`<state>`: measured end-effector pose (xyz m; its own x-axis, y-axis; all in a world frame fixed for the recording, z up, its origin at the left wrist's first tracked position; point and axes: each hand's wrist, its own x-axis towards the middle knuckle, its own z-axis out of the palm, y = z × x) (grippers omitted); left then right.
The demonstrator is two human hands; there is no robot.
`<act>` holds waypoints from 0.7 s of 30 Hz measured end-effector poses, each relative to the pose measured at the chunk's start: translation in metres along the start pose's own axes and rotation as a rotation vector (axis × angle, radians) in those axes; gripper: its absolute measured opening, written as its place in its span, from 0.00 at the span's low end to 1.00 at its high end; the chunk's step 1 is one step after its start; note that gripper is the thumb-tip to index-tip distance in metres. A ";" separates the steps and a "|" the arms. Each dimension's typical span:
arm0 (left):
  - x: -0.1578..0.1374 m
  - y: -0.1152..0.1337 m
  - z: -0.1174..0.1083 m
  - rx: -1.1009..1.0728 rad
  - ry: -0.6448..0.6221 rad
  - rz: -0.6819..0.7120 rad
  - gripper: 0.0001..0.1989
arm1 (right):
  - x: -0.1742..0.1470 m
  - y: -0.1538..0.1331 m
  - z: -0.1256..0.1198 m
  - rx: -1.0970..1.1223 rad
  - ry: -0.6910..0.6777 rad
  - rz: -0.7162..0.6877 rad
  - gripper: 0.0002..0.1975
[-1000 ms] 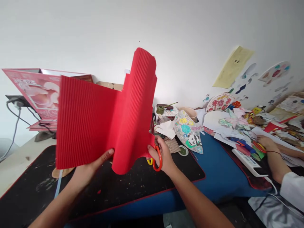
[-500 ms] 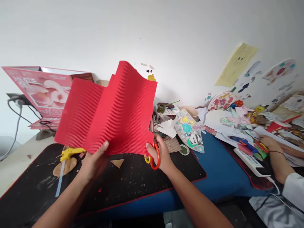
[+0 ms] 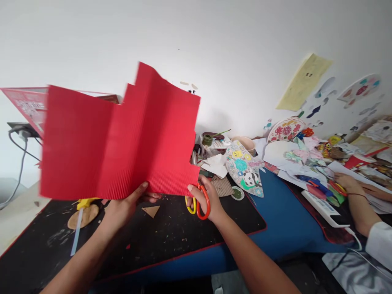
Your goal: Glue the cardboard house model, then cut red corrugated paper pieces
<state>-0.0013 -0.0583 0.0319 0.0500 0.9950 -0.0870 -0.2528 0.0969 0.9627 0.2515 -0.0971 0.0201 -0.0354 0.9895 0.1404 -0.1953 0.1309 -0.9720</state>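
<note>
Right hand [image 3: 206,199]: gripped orange-and-yellow scissors [image 3: 208,204], thumb also pinning a lower corner of the red corrugated paper [image 3: 165,139].
Left hand [image 3: 122,210]: held the bottom edge, thumb in front.
Paper: rose above both; slack support could have creased it.
Glue gun [image 3: 87,203]: lay left of both; sagging paper might have snagged it.

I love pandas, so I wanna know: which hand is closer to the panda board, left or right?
The right hand, holding scissors below and left of the panda board. The left hand is farther away, at the bottom edge of the red paper.
</note>
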 end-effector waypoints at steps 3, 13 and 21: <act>0.010 -0.002 -0.004 -0.073 0.066 0.062 0.14 | -0.002 0.006 -0.004 0.035 -0.043 0.014 0.24; 0.025 0.009 -0.009 -0.216 0.221 0.120 0.08 | -0.018 0.031 -0.013 0.080 -0.179 0.136 0.43; 0.032 -0.002 -0.011 -0.262 0.236 0.138 0.09 | -0.020 0.035 -0.003 0.045 -0.306 0.085 0.45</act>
<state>-0.0099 -0.0260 0.0244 -0.2177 0.9749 -0.0470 -0.4814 -0.0654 0.8741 0.2486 -0.1116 -0.0176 -0.3451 0.9313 0.1163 -0.2216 0.0395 -0.9743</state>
